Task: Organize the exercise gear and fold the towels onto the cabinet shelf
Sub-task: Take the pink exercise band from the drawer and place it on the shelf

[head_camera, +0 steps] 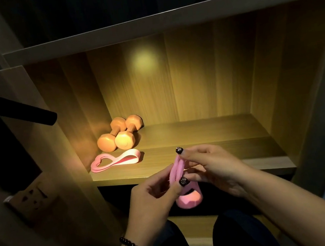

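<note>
2 hands pinched a pink band (177,171) before the shelf (202,137) edge — left hand (152,196) with fingers curled on its lower part, right hand (208,164) on its top. Another band (116,161) lay flat on the shelf, just before 2 dumbbells (119,133) — side by side.

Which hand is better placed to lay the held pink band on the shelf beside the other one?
Probably the left hand: it pinches the held pink band and sits nearer the band on the shelf, at the left. The right hand would have to cross over.
</note>
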### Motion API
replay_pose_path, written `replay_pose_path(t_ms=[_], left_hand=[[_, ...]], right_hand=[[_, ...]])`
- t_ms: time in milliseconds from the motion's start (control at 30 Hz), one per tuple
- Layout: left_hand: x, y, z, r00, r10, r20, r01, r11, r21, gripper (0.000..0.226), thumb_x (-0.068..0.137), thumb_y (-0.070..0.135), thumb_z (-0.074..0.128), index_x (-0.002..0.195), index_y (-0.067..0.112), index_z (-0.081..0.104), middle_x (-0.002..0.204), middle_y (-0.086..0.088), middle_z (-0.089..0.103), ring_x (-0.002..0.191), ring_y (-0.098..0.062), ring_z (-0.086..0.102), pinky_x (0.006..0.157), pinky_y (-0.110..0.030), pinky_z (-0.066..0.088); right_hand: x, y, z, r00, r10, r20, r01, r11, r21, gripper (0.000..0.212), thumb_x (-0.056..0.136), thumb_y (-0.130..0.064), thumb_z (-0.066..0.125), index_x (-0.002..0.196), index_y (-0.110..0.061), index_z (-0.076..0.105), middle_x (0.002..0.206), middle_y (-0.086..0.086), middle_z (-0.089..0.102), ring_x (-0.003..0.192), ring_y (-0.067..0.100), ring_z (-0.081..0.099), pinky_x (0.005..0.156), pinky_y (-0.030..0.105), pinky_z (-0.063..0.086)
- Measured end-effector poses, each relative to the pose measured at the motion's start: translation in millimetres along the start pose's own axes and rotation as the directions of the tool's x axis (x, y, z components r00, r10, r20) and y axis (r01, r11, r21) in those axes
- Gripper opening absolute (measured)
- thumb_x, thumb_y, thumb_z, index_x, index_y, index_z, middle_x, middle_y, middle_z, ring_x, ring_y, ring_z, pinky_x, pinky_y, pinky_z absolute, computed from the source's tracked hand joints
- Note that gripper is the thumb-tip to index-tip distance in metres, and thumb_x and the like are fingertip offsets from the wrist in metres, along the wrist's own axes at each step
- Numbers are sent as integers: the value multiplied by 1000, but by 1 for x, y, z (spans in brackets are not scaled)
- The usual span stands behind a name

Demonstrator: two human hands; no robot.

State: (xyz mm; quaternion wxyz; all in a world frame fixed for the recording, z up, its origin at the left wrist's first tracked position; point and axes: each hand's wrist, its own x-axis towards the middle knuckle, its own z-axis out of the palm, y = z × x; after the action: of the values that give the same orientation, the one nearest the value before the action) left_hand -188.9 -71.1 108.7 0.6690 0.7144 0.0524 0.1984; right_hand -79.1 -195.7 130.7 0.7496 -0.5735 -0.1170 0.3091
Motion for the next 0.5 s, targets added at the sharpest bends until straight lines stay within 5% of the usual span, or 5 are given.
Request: replay_pose_path(t_ms=[100,167,267,400,500], left_hand=[[-1,-1,0,1000,-12,3,12,1000,26,41,71,7,76,108,23,70,99,9,75,95,-7,70,72,-16,54],[2,-2,0,999,-36,-19,36,998,46,37,80,-1,69,107,24,70,99,8,75,94,-8,70,72,-18,55],[9,-1,-4,990,-120,-71,114,990,-88,31,82,-2,64,102,22,71,94,1,76,86,-17,72,66,-21,56],[22,5,-13,986,-161,-42,144,954,-264,36,71,12,66,107,15,68,99,-7,75,89,-20,72,65,-24,58],[30,8,-20,986,-165,-33,149,947,-284,45,62,22,71,107,18,68,103,-5,75,94,-19,71,65,-23,58]], right_hand=[[4,4,1,999,-24,-36,22,997,-70,39,79,-29,75,100,3,66,67,5,63,59,15,64,54,20,55],[6,8,-2,989,-125,-83,99,958,-270,41,76,-42,74,91,-3,71,64,2,62,56,10,59,52,21,51],[13,17,-12,926,-357,-124,244,817,-523,26,83,-44,66,84,-21,76,80,-9,68,75,7,59,72,25,45],[23,39,-23,933,-359,24,338,849,-405,15,89,-16,63,101,-23,69,104,3,68,97,14,60,89,27,45],[29,54,-25,939,-305,158,343,869,-358,25,84,-26,67,107,-18,66,106,10,70,97,16,62,91,31,49]])
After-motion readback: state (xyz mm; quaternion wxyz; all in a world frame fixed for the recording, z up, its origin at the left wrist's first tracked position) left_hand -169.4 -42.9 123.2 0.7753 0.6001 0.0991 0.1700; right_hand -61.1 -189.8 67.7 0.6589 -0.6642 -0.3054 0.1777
